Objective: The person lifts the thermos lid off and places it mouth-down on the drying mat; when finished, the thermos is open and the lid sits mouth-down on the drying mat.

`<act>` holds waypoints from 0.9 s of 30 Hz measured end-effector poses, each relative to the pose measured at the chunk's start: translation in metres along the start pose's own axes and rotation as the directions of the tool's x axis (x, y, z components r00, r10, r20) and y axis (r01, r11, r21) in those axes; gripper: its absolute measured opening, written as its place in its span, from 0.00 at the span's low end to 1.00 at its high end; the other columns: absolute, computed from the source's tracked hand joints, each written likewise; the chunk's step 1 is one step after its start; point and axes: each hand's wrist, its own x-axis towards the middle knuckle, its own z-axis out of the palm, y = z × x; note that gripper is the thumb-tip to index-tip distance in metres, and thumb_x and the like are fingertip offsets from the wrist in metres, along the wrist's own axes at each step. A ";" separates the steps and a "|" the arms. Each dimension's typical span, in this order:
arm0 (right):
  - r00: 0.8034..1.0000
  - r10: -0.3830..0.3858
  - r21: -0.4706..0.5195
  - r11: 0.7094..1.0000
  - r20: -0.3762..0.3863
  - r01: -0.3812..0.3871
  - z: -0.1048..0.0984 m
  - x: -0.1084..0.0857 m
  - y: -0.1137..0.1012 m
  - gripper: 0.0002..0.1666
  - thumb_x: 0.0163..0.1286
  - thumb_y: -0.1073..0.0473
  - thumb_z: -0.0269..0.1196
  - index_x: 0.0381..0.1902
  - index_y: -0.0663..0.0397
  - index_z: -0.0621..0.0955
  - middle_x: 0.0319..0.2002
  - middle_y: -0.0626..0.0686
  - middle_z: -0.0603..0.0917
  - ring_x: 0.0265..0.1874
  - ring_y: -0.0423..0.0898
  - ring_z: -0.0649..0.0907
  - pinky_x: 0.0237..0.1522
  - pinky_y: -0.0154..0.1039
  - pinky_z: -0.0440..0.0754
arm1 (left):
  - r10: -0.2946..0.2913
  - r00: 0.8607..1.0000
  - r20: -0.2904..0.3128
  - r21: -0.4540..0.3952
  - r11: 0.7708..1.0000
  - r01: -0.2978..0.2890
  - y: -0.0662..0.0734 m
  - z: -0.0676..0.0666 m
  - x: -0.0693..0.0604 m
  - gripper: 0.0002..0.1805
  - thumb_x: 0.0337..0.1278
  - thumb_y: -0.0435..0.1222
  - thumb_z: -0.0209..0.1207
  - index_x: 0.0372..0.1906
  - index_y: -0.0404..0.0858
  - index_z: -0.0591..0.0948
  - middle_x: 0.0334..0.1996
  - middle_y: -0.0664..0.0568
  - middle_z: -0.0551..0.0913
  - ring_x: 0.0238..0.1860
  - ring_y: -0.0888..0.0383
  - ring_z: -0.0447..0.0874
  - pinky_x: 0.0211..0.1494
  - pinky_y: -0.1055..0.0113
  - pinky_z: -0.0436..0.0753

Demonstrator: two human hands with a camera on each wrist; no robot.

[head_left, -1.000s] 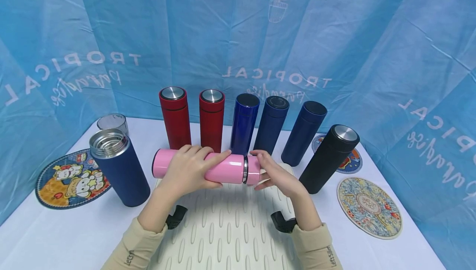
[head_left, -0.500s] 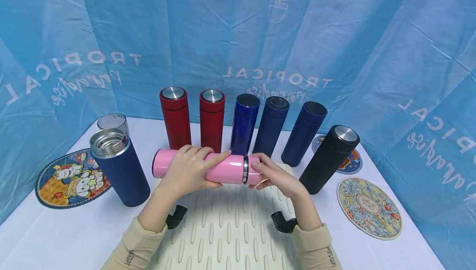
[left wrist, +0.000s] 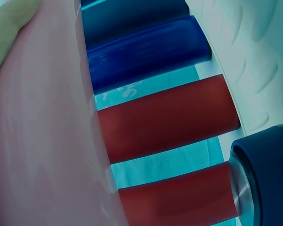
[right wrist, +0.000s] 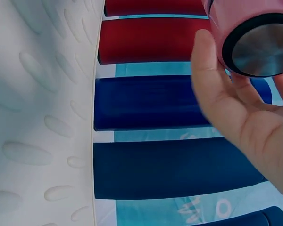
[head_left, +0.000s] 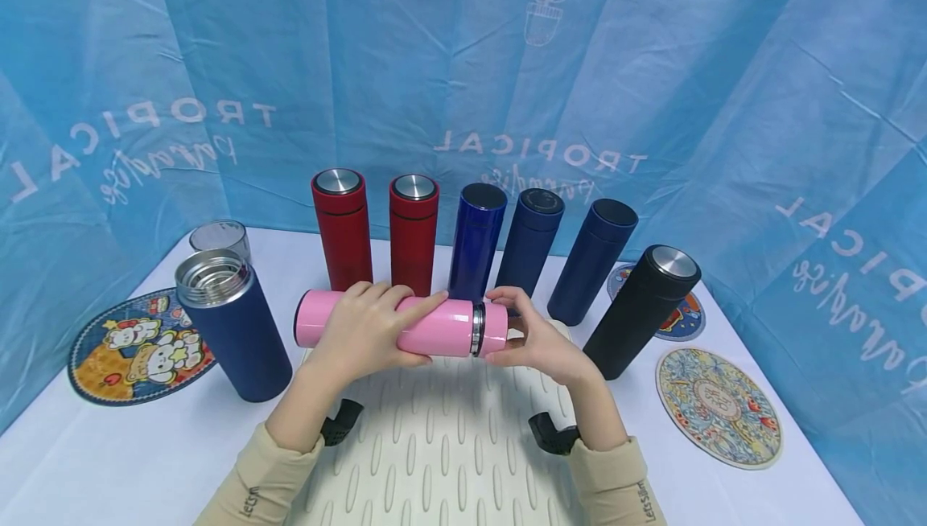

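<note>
A shiny pink vacuum flask lies level above the ribbed mat, its silver neck band toward the right. My left hand grips the body from above, fingers over it and index finger pointing along it. At the right end my right hand holds the pink lid between thumb and fingers. The right wrist view shows the lid's steel disc with a dark rim, and the thumb against its side. Pink body surface fills much of the left wrist view.
Behind stand two red flasks, a glossy blue flask and two navy flasks. A black flask stands right. Left are a lidless navy flask, a clear glass and a round mat. A patterned coaster lies right.
The right hand's fingers have shifted round the lid: first spread at its end, then thumb on its near face, now thumb at its lower edge and fingers above. The left hand has barely moved.
</note>
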 end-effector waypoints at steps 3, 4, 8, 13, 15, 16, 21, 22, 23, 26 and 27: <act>0.999 -0.027 -0.027 0.999 -0.025 0.026 0.000 0.000 0.000 0.45 0.50 0.68 0.68 0.60 0.51 0.55 0.60 0.56 0.59 0.54 0.56 0.69 0.50 0.44 0.78 | -0.009 1.000 0.001 -0.002 1.000 0.009 0.000 -0.001 0.000 0.44 0.24 0.61 0.70 0.58 0.54 0.75 0.37 0.48 0.82 0.35 0.49 0.80 0.40 0.55 0.78; 0.999 -0.031 -0.035 0.999 -0.032 0.030 0.000 0.000 0.000 0.44 0.49 0.68 0.68 0.59 0.52 0.56 0.60 0.56 0.59 0.54 0.55 0.69 0.50 0.44 0.78 | -0.011 1.000 0.001 -0.003 1.000 0.011 -0.001 -0.001 0.000 0.44 0.24 0.61 0.70 0.58 0.54 0.75 0.37 0.48 0.82 0.35 0.49 0.80 0.40 0.55 0.78; 0.998 -0.037 -0.073 0.997 -0.042 0.034 -0.002 -0.002 -0.001 0.43 0.48 0.69 0.69 0.57 0.51 0.57 0.58 0.55 0.62 0.54 0.54 0.70 0.52 0.45 0.76 | -0.015 1.000 0.008 -0.016 1.000 0.015 -0.001 -0.001 0.000 0.44 0.24 0.61 0.70 0.58 0.54 0.75 0.37 0.48 0.82 0.36 0.49 0.80 0.40 0.55 0.78; 0.998 -0.036 -0.104 0.994 -0.057 0.030 -0.007 -0.005 -0.003 0.42 0.47 0.70 0.69 0.56 0.50 0.59 0.56 0.54 0.64 0.53 0.54 0.70 0.51 0.48 0.75 | -0.017 1.000 0.003 -0.029 0.999 0.017 -0.001 0.000 0.000 0.44 0.24 0.61 0.70 0.59 0.54 0.75 0.37 0.48 0.82 0.36 0.49 0.81 0.40 0.55 0.78; 0.997 -0.034 -0.104 0.994 -0.069 0.027 -0.009 -0.006 -0.003 0.41 0.47 0.70 0.69 0.56 0.51 0.60 0.56 0.55 0.65 0.52 0.55 0.70 0.51 0.49 0.75 | -0.015 1.000 -0.009 -0.034 0.999 0.015 -0.002 0.000 0.000 0.44 0.25 0.61 0.70 0.58 0.54 0.75 0.36 0.49 0.82 0.36 0.50 0.81 0.39 0.56 0.78; 0.997 -0.033 -0.103 0.994 -0.074 0.025 -0.009 -0.006 -0.003 0.41 0.47 0.71 0.68 0.55 0.51 0.60 0.56 0.55 0.65 0.52 0.55 0.70 0.51 0.50 0.75 | -0.014 1.000 -0.015 -0.034 0.999 0.013 -0.002 0.000 0.000 0.44 0.24 0.61 0.70 0.59 0.54 0.75 0.36 0.49 0.82 0.36 0.50 0.81 0.40 0.56 0.78; 0.996 -0.017 -0.086 0.996 -0.087 0.009 -0.012 -0.007 -0.002 0.41 0.47 0.72 0.68 0.55 0.51 0.60 0.56 0.56 0.64 0.51 0.56 0.71 0.50 0.54 0.74 | -0.014 0.999 -0.049 -0.038 0.999 0.012 -0.004 0.000 0.000 0.44 0.24 0.61 0.70 0.58 0.53 0.75 0.36 0.49 0.82 0.36 0.50 0.81 0.40 0.55 0.78; 0.996 -0.015 -0.083 0.997 -0.086 0.008 -0.012 -0.007 -0.002 0.41 0.47 0.72 0.68 0.55 0.50 0.60 0.56 0.56 0.64 0.51 0.56 0.71 0.49 0.54 0.74 | -0.017 0.998 -0.059 -0.037 0.999 0.015 -0.004 0.000 0.000 0.44 0.24 0.61 0.70 0.58 0.52 0.75 0.37 0.49 0.82 0.36 0.50 0.81 0.40 0.55 0.78; 0.996 -0.015 -0.082 0.997 -0.086 0.008 -0.012 -0.007 -0.002 0.41 0.47 0.72 0.68 0.55 0.50 0.60 0.56 0.56 0.64 0.50 0.56 0.71 0.49 0.54 0.75 | -0.022 0.997 -0.069 -0.038 0.999 0.020 -0.004 0.000 0.000 0.44 0.24 0.60 0.71 0.57 0.52 0.75 0.37 0.48 0.82 0.36 0.49 0.81 0.40 0.54 0.78; 0.997 -0.019 -0.087 0.996 -0.081 0.012 -0.012 -0.007 -0.001 0.41 0.47 0.71 0.68 0.56 0.51 0.60 0.56 0.56 0.64 0.50 0.56 0.71 0.49 0.52 0.75 | -0.055 0.993 -0.103 -0.029 0.998 0.052 -0.005 0.002 0.000 0.46 0.23 0.60 0.72 0.58 0.49 0.74 0.38 0.47 0.81 0.37 0.48 0.80 0.40 0.54 0.78; 0.997 -0.021 -0.089 0.996 -0.079 0.014 -0.012 -0.007 -0.001 0.41 0.47 0.70 0.68 0.56 0.51 0.60 0.56 0.56 0.64 0.50 0.55 0.71 0.49 0.52 0.76 | -0.071 0.991 -0.115 -0.028 0.997 0.068 -0.006 0.002 0.000 0.47 0.23 0.59 0.72 0.59 0.48 0.74 0.39 0.46 0.81 0.38 0.48 0.80 0.41 0.53 0.77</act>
